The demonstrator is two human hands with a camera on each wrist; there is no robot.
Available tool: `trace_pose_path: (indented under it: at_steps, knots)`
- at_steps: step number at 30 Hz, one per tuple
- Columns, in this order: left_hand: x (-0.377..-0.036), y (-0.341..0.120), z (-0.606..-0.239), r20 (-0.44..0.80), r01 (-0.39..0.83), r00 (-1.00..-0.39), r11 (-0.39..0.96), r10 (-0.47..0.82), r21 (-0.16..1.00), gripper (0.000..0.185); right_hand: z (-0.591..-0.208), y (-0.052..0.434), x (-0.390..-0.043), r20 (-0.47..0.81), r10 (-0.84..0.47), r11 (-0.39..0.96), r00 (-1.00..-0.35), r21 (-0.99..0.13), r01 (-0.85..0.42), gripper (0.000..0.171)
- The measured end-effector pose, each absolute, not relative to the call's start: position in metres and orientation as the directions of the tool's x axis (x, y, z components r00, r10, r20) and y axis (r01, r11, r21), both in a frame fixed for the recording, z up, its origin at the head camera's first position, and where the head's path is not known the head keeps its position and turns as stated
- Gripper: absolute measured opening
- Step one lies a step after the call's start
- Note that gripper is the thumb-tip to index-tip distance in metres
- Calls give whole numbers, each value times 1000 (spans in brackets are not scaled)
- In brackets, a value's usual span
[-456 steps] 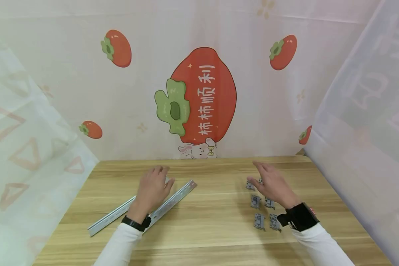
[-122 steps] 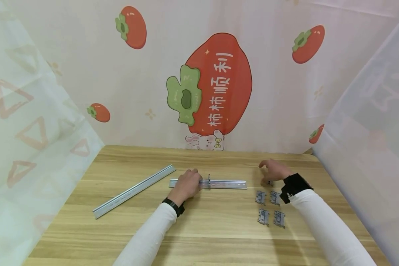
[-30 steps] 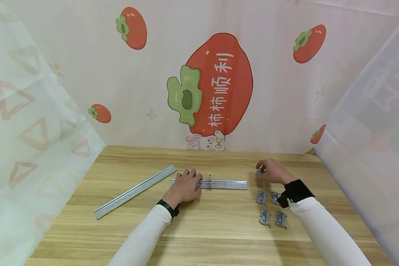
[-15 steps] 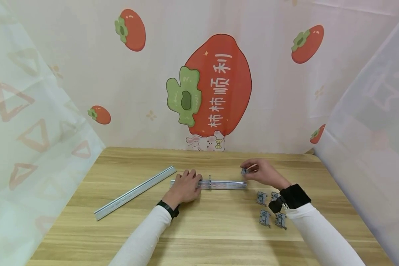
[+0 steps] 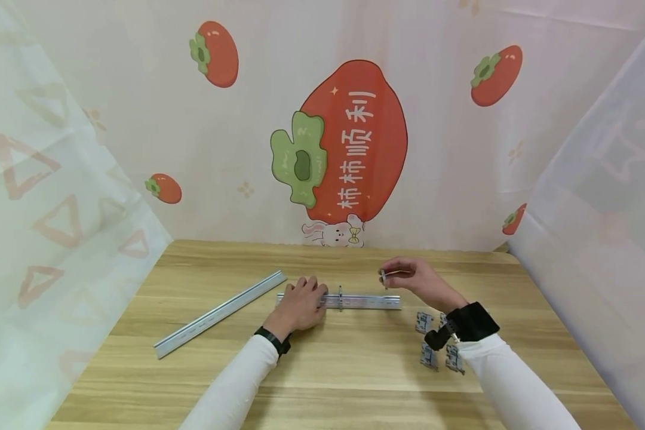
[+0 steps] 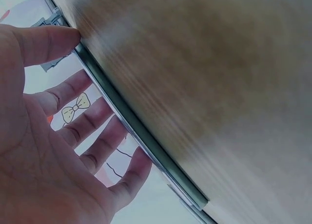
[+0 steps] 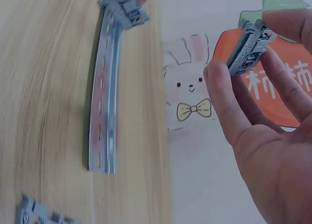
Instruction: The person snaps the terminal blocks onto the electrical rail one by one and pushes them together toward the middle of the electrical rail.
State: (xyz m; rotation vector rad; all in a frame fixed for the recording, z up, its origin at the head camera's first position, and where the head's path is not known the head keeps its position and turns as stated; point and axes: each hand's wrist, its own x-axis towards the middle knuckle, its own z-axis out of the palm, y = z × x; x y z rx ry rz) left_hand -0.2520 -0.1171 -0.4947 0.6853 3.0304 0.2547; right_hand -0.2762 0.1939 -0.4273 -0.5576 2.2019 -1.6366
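A metal DIN rail (image 5: 373, 303) lies crosswise in the middle of the wooden table. My left hand (image 5: 300, 304) grips its left part; the left wrist view shows the thumb on one edge and the fingertips (image 6: 142, 156) along the other. Just right of that hand, one grey terminal block (image 5: 341, 297) stands across the rail. Above the rail's right end, my right hand (image 5: 418, 280) pinches another grey terminal block (image 7: 249, 47) between thumb and fingers, held upright and apart from the rail.
A second DIN rail (image 5: 220, 313) lies slanted at the left. Several loose terminal blocks (image 5: 429, 356) lie at the right, partly under my right wrist. A printed cloth (image 5: 441, 179) hangs behind the table, with more cloth at both sides.
Long before, both rails lay slanted at left, hands empty. One rail now lies crosswise with a block on it. Lately my right hand picked up a block and moved left; the left hand stayed.
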Motion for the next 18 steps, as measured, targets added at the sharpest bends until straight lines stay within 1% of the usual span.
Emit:
trace_pose_path:
  at_steps: [4, 9, 18]
  knots:
    - [-251, -117, -494, 12, 424, -903, 890, 428, 166, 35, -426, 192, -274, -40, -505, 218, -862, -972, -83, 43]
    - [-250, -117, -494, 13, 424, -904, 890, 428, 170, 36, -424, 190, -273, -34, -510, 201, -859, -976, -81, 49]
    - [-250, -115, -495, 12, 420, -907, 899, 422, 123, 35, -424, 188, -273, -9, -527, 146, -850, -986, -81, 53]
